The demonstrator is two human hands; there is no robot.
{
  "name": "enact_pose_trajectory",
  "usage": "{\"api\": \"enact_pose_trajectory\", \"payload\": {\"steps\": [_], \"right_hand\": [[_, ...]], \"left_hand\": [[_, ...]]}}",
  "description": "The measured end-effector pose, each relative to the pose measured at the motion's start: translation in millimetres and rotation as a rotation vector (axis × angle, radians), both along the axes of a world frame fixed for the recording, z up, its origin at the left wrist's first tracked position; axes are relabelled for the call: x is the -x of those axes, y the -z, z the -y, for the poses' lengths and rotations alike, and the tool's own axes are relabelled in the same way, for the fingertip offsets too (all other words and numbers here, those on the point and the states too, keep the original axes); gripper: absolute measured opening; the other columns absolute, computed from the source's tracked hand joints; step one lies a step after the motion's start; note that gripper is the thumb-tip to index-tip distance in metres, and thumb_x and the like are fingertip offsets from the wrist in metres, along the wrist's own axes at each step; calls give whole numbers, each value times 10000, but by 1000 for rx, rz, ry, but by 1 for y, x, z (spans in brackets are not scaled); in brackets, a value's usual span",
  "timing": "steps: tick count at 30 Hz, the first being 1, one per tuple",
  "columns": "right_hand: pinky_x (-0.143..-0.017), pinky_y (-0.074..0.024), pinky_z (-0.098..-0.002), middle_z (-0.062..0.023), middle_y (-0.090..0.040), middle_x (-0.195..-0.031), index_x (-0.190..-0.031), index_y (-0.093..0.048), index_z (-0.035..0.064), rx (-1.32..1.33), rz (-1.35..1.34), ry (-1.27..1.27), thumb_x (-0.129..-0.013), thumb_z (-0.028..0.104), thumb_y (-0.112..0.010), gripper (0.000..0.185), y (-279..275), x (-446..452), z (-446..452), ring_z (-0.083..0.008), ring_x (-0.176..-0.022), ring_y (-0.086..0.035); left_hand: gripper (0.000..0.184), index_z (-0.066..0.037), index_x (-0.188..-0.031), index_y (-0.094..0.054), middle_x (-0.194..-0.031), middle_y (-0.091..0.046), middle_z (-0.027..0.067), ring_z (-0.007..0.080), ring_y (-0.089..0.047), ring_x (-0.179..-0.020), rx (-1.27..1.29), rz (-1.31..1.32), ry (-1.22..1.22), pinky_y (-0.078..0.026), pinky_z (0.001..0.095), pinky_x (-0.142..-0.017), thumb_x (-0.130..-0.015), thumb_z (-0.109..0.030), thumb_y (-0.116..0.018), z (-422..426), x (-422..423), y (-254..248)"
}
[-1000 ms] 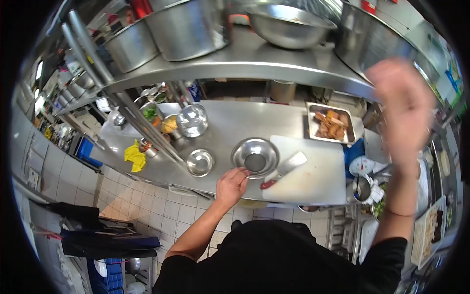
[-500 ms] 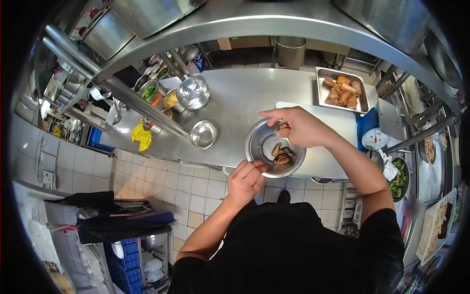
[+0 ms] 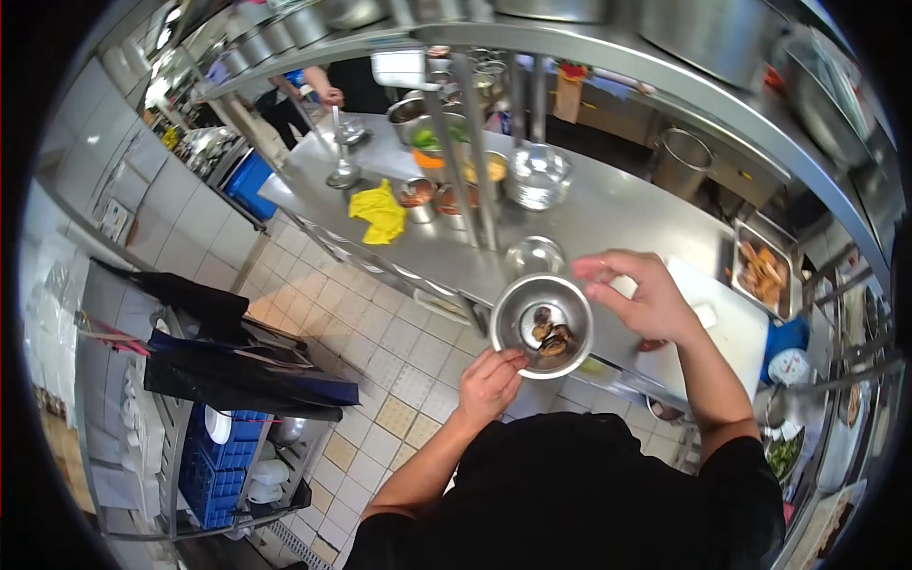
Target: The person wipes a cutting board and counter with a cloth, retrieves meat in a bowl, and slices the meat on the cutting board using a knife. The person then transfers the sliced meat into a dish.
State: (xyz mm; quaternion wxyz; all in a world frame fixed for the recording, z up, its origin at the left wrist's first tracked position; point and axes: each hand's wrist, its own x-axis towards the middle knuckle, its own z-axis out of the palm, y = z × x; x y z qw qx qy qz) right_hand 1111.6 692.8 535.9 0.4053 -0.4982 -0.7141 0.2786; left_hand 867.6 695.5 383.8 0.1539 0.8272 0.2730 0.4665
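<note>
My left hand (image 3: 491,383) grips the lower left rim of a round steel bowl (image 3: 507,318), which is held up over the table's front edge. Brown, glossy food pieces (image 3: 554,340) lie inside the bowl. My right hand (image 3: 643,293) hovers at the bowl's upper right with fingers apart and nothing between them. Behind the bowl stands a smaller steel bowl (image 3: 535,253). A white cutting board (image 3: 736,328) lies to the right, with a dark red piece (image 3: 651,345) near its left edge.
A tray of cooked pieces (image 3: 763,274) sits at the right. A yellow cloth (image 3: 378,213), shelf posts (image 3: 475,161), a clear bowl (image 3: 540,178) and several food containers are on the left. Another person's hand (image 3: 331,97) holds a ladle at the far left. A blue-topped scale (image 3: 788,366) stands right.
Brown pieces have appeared in the bowl since the earliest frame. The bowl has been lifted and moved left of the board. My right hand has opened, and the view has turned left.
</note>
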Motion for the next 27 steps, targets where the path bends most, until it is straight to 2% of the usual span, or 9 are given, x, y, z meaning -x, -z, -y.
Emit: {"api": "enact_pose_trajectory", "payload": {"steps": [1, 8, 10, 12, 14, 16, 21, 23, 27], "right_hand": [[-717, -476, -253, -83, -684, -916, -1071, -626, 17, 52, -38, 18, -828, 88, -639, 254, 11, 13, -9, -119, -777, -616], [-658, -465, -244, -32, -659, -825, -1074, -622, 19, 405, -195, 93, -854, 121, -627, 242, 134, 90, -67, -89, -701, -562], [-637, -459, -249, -30, -636, -777, -1048, -629, 17, 498, -62, 107, -857, 146, -623, 230, 169, 101, -76, -85, -674, -537], [-702, -476, -247, -35, -654, -841, -1036, -626, 25, 575, 9, 72, -859, 130, -626, 206, 209, 101, -80, -91, -769, -587], [-702, -492, -290, -67, -664, -840, -1011, -647, 41, 573, 285, 111, -825, 182, -649, 234, 204, 112, -86, -147, -765, -614], [-715, -497, -338, -111, -668, -844, -1024, -658, 76, 652, 254, 138, -791, 213, -624, 271, 225, 114, -92, -257, -754, -637], [-729, -506, -333, -111, -674, -889, -1044, -652, 82, 711, 187, 229, -806, 219, -623, 275, 226, 134, -152, -238, -779, -648], [-715, -512, -322, -106, -677, -901, -1079, -634, 69, 649, 160, 258, -823, 197, -623, 286, 218, 149, -176, -219, -761, -651], [-692, -516, -311, -117, -678, -902, -1074, -630, 50, 675, 99, 298, -818, 166, -629, 281, 192, 172, -206, -200, -745, -653]], "left_hand": [[198, -55, -813, -664, -883, -638, 65, 239, -623, -759, -13, -39, -55, -518, 317, -668, -628, 14, -667, -13, 26, 7], [152, -59, -792, -622, -913, -639, 71, 257, -621, -807, 24, -185, -320, -517, 350, -693, -655, 5, -636, -158, 188, 39], [146, -46, -814, -621, -912, -634, 94, 281, -616, -824, 52, -157, -388, -508, 358, -715, -675, -5, -633, -215, 211, 46], [148, -41, -821, -620, -907, -632, 104, 292, -614, -827, 56, -102, -400, -506, 360, -717, -679, -2, -633, -273, 223, 47], [150, -37, -827, -619, -902, -630, 113, 303, -612, -829, 53, -35, -415, -503, 363, -718, -682, 0, -633, -331, 229, 52], [158, -19, -816, -623, -897, -635, 127, 311, -612, -849, 119, 20, -508, -494, 351, -753, -666, 20, -651, -386, 232, 65], [162, -24, -839, -646, -843, -640, 138, 291, -628, -754, 242, 184, -568, -492, 330, -680, -683, -2, -681, -492, 231, 78], [141, -17, -819, -652, -785, -650, 133, 222, -626, -675, 472, 284, -597, -489, 313, -657, -693, -35, -713, -527, 229, 88], [157, 8, -809, -651, -735, -658, 93, 158, -599, -638, 672, 447, -577, -479, 295, -625, -710, -73, -741, -574, 219, 120]]}}
